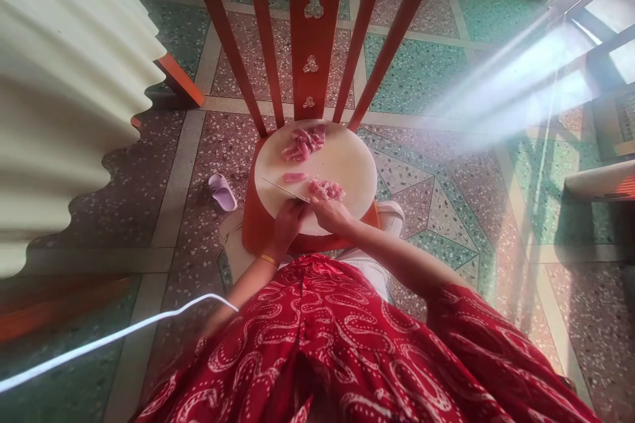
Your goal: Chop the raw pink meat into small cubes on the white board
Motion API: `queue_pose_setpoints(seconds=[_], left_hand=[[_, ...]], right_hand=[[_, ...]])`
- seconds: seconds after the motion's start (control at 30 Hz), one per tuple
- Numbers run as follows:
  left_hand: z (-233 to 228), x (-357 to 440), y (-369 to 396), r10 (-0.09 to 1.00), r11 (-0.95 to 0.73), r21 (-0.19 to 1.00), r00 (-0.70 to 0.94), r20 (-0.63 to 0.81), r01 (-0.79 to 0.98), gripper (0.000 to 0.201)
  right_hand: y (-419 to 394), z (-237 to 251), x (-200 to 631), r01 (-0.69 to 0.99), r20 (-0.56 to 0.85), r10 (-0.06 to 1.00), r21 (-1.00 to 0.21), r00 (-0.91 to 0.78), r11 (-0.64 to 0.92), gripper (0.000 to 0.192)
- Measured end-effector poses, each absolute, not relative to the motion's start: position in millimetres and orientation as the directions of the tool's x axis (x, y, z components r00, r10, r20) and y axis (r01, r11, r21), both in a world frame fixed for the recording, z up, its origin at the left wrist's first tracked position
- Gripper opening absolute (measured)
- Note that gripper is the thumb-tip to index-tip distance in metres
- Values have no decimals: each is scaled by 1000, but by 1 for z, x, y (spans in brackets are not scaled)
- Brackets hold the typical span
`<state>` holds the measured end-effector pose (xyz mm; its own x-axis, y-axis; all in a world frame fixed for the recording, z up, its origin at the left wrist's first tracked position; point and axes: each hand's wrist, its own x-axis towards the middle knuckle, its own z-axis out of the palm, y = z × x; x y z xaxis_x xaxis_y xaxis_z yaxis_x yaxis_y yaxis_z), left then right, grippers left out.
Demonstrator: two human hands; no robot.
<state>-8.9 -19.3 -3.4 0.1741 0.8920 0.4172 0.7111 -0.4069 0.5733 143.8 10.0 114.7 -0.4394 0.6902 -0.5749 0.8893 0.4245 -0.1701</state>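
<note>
A round white cutting board (347, 162) rests on the seat of an orange chair (310, 13), its rim overhanging the seat edge. The left hand (289, 218) is closed around a knife (282, 190) whose blade lies flat near the board's left edge. The right hand (331, 213), fingers curled, presses the near pile of raw meat pieces (326, 189); a second pile (303, 143) sits by the chair back, with bare board to the right.

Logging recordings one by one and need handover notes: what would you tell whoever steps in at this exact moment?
Left hand grips the knife, blade flat over the cutting board.
Right hand steadies the meat pieces at the board's near edge.
Done: a cut pile sits at the far edge.
Left: one longer strip beside the blade looks uncut, and the pieces under the right hand may need more.
The board rests on an orange chair.
</note>
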Motion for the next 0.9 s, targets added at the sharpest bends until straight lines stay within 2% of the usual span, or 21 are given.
queue_pose_setpoints(seconds=[0.2,0.3,0.43,0.53,0.67,0.9], left_hand=[[-3,-9,-19,902,-401,585,193,387,705,24],[-7,-8,-17,901,-396,575,181,394,716,23],[-4,-10,-18,900,-394,566,180,396,724,23],[1,-14,-24,889,-418,583,183,419,696,24],[0,-15,-30,893,-415,599,179,414,685,26],[-5,-11,-26,895,-407,565,189,405,718,24]], right_hand=[[-5,109,175,924,-644,688,-83,-335,373,32],[7,108,149,906,-577,707,-158,-408,394,38],[20,113,128,890,-541,712,-198,-448,410,38],[12,120,148,914,-564,727,-150,-392,377,44],[-9,126,177,940,-560,768,-61,-311,336,39],[-25,134,174,923,-612,723,-28,-320,385,29]])
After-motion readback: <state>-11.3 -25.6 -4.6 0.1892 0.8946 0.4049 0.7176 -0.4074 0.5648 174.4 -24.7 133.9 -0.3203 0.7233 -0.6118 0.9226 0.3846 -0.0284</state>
